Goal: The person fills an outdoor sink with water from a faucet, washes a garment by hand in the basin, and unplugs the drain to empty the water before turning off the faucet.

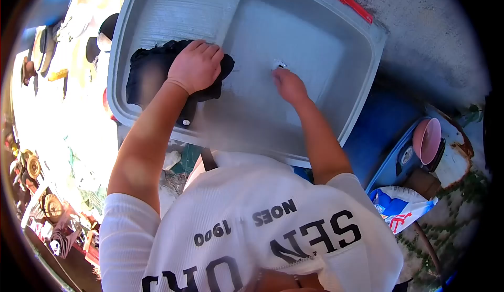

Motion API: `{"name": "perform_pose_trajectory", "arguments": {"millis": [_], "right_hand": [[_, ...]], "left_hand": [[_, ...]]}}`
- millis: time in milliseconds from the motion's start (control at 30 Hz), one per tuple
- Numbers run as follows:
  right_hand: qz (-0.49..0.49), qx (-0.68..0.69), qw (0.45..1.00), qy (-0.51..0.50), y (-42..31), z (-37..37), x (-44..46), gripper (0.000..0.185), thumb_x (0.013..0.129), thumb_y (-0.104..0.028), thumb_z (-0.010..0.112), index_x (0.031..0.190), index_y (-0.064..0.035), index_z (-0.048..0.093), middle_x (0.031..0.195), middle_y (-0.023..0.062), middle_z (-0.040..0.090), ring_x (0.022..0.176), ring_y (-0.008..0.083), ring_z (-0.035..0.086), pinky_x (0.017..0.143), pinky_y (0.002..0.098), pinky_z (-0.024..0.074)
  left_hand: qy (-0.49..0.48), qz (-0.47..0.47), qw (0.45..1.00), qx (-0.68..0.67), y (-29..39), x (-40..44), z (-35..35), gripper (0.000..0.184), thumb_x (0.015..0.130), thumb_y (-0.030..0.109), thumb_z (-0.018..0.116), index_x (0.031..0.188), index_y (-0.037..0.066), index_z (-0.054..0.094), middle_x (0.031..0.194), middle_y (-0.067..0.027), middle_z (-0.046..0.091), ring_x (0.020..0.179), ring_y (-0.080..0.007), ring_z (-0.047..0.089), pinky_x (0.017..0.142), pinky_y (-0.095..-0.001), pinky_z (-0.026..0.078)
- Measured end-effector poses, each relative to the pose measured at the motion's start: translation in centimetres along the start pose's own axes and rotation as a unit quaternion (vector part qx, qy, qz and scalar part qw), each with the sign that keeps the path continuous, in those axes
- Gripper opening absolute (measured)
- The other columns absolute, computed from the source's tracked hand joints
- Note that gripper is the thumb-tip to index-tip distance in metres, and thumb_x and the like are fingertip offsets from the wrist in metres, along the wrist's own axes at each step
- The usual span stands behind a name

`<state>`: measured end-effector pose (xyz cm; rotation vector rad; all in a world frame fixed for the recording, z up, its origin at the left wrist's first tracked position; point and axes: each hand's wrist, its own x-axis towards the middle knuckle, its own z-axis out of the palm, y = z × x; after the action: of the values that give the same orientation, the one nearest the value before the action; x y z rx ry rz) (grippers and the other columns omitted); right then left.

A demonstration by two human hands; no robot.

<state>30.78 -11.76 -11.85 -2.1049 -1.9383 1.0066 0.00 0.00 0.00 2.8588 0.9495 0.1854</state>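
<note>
Here, left hand (pixel 197 65) closed on bunched black cloth (pixel 149 76), right hand (pixel 290 85) angled inward (pinch unclear) at the drain (pixel 280 66).

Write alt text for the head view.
A person's left hand rests on bunched black cloth in a gray basin, while the right hand has its fingertips at the drain. A red strip lies at the basin's far right corner; a pink bowl sits off to the right.

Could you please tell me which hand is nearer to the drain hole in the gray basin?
Right. The right hand is at the drain hole, fingertips beside it; the left hand is farther off to the left, on the black cloth.
</note>
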Motion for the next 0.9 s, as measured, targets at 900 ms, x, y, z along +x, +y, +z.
{"name": "perform_pose_trajectory", "arguments": {"millis": [900], "right_hand": [[-0.18, 0.405, 0.87, 0.218, -18.8, -26.7, 9.3, 0.02, 0.104, -0.018, 0.056, 0.12, -0.0063, 0.057, 0.103, 0.0082, 0.062, 0.087, 0.0218, 0.064, 0.082, 0.0361, 0.0544]], "left_hand": [[0.163, -0.384, 0.322, -0.85, 2.2, 12.7, -0.5, 0.044, 0.107, 0.03, 0.046, 0.137, -0.001, 0.055, 0.133, -0.0163, 0.062, 0.121, -0.0287, 0.061, 0.106, -0.0407, 0.048]]}}
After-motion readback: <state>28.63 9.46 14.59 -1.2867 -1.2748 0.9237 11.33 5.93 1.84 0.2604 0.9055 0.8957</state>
